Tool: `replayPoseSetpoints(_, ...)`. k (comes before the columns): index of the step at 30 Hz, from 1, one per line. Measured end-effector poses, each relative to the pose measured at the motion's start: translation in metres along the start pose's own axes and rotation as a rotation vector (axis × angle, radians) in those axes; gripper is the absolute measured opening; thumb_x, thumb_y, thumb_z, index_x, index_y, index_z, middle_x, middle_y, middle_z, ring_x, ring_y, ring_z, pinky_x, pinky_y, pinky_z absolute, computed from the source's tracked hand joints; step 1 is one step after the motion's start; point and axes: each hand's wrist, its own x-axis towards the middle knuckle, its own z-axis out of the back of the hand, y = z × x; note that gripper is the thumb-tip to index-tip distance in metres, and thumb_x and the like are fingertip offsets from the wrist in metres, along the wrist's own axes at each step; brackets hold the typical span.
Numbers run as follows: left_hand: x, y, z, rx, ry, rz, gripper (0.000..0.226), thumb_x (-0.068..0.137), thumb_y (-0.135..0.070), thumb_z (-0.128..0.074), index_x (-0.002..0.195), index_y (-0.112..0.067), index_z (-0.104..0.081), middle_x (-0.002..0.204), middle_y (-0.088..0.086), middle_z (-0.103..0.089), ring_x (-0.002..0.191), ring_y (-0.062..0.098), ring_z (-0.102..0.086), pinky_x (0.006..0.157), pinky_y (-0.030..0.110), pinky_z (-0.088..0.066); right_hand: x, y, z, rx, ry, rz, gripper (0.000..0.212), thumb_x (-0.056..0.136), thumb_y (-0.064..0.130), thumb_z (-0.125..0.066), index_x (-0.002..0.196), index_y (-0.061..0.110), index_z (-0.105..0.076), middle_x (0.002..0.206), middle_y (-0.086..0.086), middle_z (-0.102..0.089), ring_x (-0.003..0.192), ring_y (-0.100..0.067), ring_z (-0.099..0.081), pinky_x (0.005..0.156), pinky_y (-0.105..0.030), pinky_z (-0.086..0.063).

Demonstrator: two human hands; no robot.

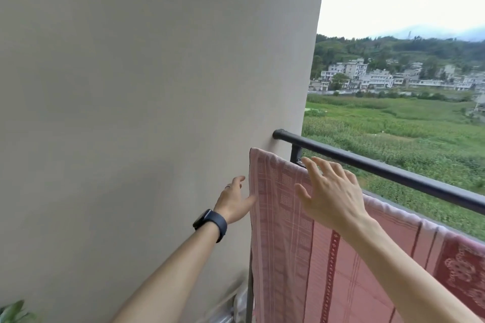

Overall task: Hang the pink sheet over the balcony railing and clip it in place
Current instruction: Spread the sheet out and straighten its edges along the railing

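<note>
The pink patterned sheet (pixel 294 252) hangs draped over a lower bar of the balcony railing, its left edge close to the wall. The dark top rail (pixel 393 173) runs above it from the wall toward the lower right. My left hand (pixel 235 200), with a dark watch on the wrist, touches the sheet's left edge with fingers apart. My right hand (pixel 332 191) is spread flat over the sheet's upper fold near the rail post, holding nothing. No clip is in view.
A plain grey wall (pixel 144 99) fills the left side, right beside the sheet's edge. A plant leaf (pixel 14 313) shows at the bottom left corner. Beyond the railing lie green fields and distant buildings, far below.
</note>
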Motion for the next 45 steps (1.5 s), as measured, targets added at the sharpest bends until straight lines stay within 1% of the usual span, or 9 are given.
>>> replayPoseSetpoints(4,0.04,0.011,-0.016,-0.193,0.04,0.087,0.081,0.083,-0.047,-0.072,0.148,-0.018,-0.031,0.142,0.005,-0.048,0.126,0.022,-0.052,0.102,0.034,-0.044,0.02,0.006,-0.028,-0.121,0.002,-0.058,0.054,0.098,0.057,-0.037,0.142,0.026,-0.042,0.125,0.002,-0.064,0.107,-0.023,-0.063,0.083,-0.04,-0.049)
replayPoseSetpoints(7,0.062,0.021,-0.024,-0.201,-0.028,0.025,0.042,0.084,-0.041,-0.073,0.118,-0.021,-0.058,0.116,-0.002,-0.067,0.095,0.012,-0.065,0.084,0.028,-0.052,0.024,0.007,-0.041,-0.212,-0.127,-0.057,0.05,0.097,0.054,-0.044,0.136,0.023,-0.052,0.11,0.002,-0.069,0.092,-0.025,-0.067,0.073,-0.038,-0.048)
replayPoseSetpoints(10,0.075,0.033,-0.028,-0.244,-0.07,-0.04,0.024,0.088,-0.042,-0.068,0.098,-0.021,-0.064,0.097,-0.003,-0.07,0.082,0.011,-0.065,0.073,0.027,-0.052,0.029,0.0,-0.046,-0.25,-0.227,-0.049,0.048,0.097,0.051,-0.048,0.137,0.025,-0.053,0.114,0.003,-0.069,0.094,-0.026,-0.066,0.078,-0.039,-0.046)
replayPoseSetpoints(22,0.086,0.115,-0.008,-0.276,0.199,-0.181,0.02,0.089,-0.045,-0.066,0.093,-0.025,-0.07,0.087,-0.009,-0.071,0.065,0.013,-0.068,0.063,0.027,-0.053,0.009,0.014,-0.085,-0.131,-0.599,-0.032,0.022,0.096,0.021,-0.064,0.114,0.017,-0.076,0.12,0.0,-0.072,0.117,-0.027,-0.063,0.098,-0.046,-0.046)
replayPoseSetpoints(29,0.099,0.14,-0.001,-0.206,0.363,-0.145,0.012,0.092,-0.038,-0.064,0.086,-0.029,-0.069,0.086,-0.006,-0.072,0.078,0.01,-0.068,0.074,0.029,-0.052,0.003,0.043,-0.085,-0.174,-0.419,-0.013,0.021,0.091,0.032,-0.064,0.103,0.023,-0.079,0.123,0.001,-0.07,0.125,-0.025,-0.056,0.105,-0.049,-0.039)
replayPoseSetpoints(31,0.111,0.122,0.001,-0.281,0.456,-0.111,0.005,0.091,-0.027,-0.068,0.094,-0.023,-0.068,0.095,-0.001,-0.072,0.091,0.016,-0.069,0.082,0.036,-0.056,0.015,0.05,-0.074,-0.164,-0.356,-0.086,0.031,0.091,0.041,-0.058,0.112,0.025,-0.074,0.13,0.001,-0.065,0.126,-0.023,-0.053,0.106,-0.047,-0.035)
replayPoseSetpoints(35,0.127,0.056,0.019,-0.527,0.578,-0.107,0.029,0.089,-0.02,-0.069,0.115,-0.012,-0.06,0.109,0.004,-0.07,0.094,0.016,-0.068,0.071,0.025,-0.05,0.053,0.061,-0.052,-0.141,-0.173,-0.298,0.052,0.095,0.058,-0.047,0.137,0.028,-0.053,0.14,0.002,-0.057,0.129,-0.022,-0.05,0.106,-0.046,-0.034)
replayPoseSetpoints(39,0.142,0.024,0.026,-0.593,0.441,-0.186,0.032,0.089,-0.036,-0.07,0.112,-0.013,-0.066,0.102,0.003,-0.072,0.094,0.02,-0.07,0.074,0.027,-0.055,0.076,0.058,-0.054,-0.234,0.034,-0.344,0.051,0.097,0.065,-0.032,0.136,0.035,-0.045,0.122,0.003,-0.065,0.109,-0.022,-0.061,0.093,-0.045,-0.04)
replayPoseSetpoints(45,0.143,0.053,0.027,-0.567,0.173,-0.238,0.03,0.083,-0.047,-0.073,0.097,-0.02,-0.072,0.091,-0.003,-0.074,0.087,0.016,-0.07,0.081,0.031,-0.056,0.05,0.073,-0.074,-0.299,-0.18,-0.184,0.056,0.097,0.049,-0.051,0.146,0.024,-0.043,0.142,-0.001,-0.054,0.124,-0.028,-0.05,0.105,-0.046,-0.031)
